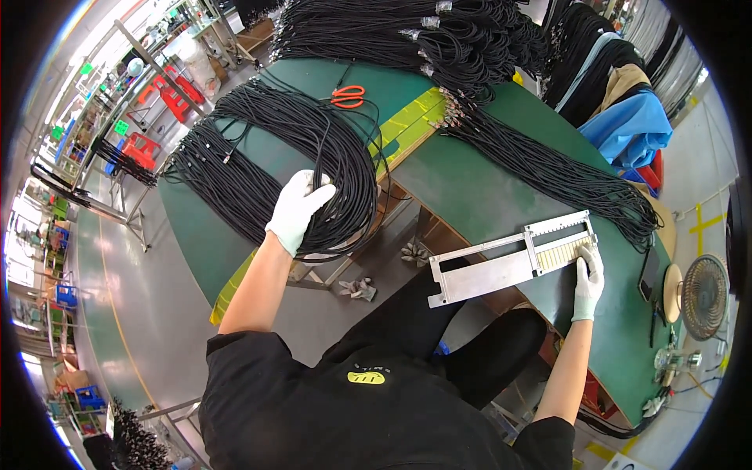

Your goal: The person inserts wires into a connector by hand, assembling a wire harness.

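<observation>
My left hand (298, 205), in a white glove, is closed on black cables at the inner side of a large looped bundle (352, 164). Its thumb points right, and some fingertips are hidden among the strands. My right hand (587, 283), also gloved, grips the right end of a long silvery metal frame (489, 272). That frame has an open window, a plain flat plate and a row of pale slotted bars by my right fingers. It lies slanted over the near edge of the right green table, its left end over my lap.
Orange-handled scissors (348, 96) lie beyond the looped bundle. A straight cable bundle (540, 160) crosses the right table (470, 196), and a big cable pile (407, 39) stands behind. A small fan (703, 296) is at far right. Gloves (358, 289) lie below, between the tables.
</observation>
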The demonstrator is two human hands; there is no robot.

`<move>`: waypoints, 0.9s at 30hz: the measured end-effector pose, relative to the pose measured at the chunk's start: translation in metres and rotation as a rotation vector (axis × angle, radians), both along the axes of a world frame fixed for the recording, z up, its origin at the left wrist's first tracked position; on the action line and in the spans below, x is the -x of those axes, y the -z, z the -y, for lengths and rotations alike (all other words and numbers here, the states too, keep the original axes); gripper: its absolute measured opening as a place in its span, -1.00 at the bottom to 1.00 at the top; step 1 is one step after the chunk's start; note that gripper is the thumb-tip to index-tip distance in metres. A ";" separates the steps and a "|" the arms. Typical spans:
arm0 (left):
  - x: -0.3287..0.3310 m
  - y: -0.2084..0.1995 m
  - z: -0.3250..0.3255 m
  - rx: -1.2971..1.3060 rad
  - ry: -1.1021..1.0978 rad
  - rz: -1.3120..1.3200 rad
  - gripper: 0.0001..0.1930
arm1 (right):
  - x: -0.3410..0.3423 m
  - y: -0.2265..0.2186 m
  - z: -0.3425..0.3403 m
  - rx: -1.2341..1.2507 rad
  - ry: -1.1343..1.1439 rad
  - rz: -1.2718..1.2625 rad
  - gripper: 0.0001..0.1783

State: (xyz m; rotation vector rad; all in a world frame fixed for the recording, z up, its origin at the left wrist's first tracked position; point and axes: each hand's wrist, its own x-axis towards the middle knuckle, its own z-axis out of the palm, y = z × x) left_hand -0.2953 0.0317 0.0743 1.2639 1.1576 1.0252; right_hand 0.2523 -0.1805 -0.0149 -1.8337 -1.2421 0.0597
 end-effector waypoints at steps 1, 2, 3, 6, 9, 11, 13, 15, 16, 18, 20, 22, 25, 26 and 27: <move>0.000 0.000 0.000 0.001 0.000 0.000 -0.80 | 0.000 0.000 0.000 0.001 0.000 0.000 -0.73; -0.001 0.001 0.000 0.000 -0.004 0.001 -0.80 | -0.001 0.001 0.000 -0.002 0.000 -0.008 -0.73; -0.001 0.001 0.000 0.000 -0.007 0.001 -0.80 | -0.001 0.001 0.001 -0.005 0.001 -0.016 -0.74; -0.002 0.001 0.000 0.000 -0.016 0.011 -0.80 | -0.004 0.004 0.001 0.003 0.007 -0.003 -0.74; 0.000 0.003 -0.001 0.011 -0.007 0.033 -0.79 | 0.000 0.003 0.000 -0.018 0.016 -0.035 -0.73; -0.002 0.003 0.000 0.010 -0.014 0.064 -0.78 | -0.001 0.003 0.000 -0.016 0.017 -0.027 -0.73; -0.002 0.001 0.000 0.008 -0.022 0.094 -0.78 | 0.000 0.003 0.000 -0.013 0.016 -0.020 -0.73; -0.002 0.000 0.000 0.016 -0.017 0.111 -0.77 | 0.001 0.001 -0.001 -0.015 0.002 -0.021 -0.73; -0.001 0.001 0.000 0.017 -0.017 0.112 -0.77 | 0.000 0.001 0.000 -0.015 0.003 -0.021 -0.73; -0.001 0.002 -0.002 0.007 0.021 0.144 -0.74 | -0.002 0.003 0.000 -0.019 0.009 -0.015 -0.74; -0.001 0.002 -0.003 0.015 0.021 0.121 -0.73 | -0.002 0.003 -0.001 -0.014 0.010 -0.013 -0.74; -0.002 -0.001 -0.004 0.023 0.024 0.099 -0.72 | -0.003 0.004 -0.001 -0.008 0.014 -0.008 -0.74; -0.006 -0.009 -0.005 0.057 0.034 -0.045 -0.72 | -0.004 0.006 -0.001 -0.033 -0.002 -0.032 -0.74; -0.009 -0.011 -0.004 0.066 0.043 -0.097 -0.70 | -0.003 0.005 0.000 -0.024 -0.002 -0.027 -0.74; -0.010 -0.011 -0.005 0.075 0.052 -0.150 -0.67 | -0.002 0.004 -0.001 -0.014 -0.002 -0.021 -0.74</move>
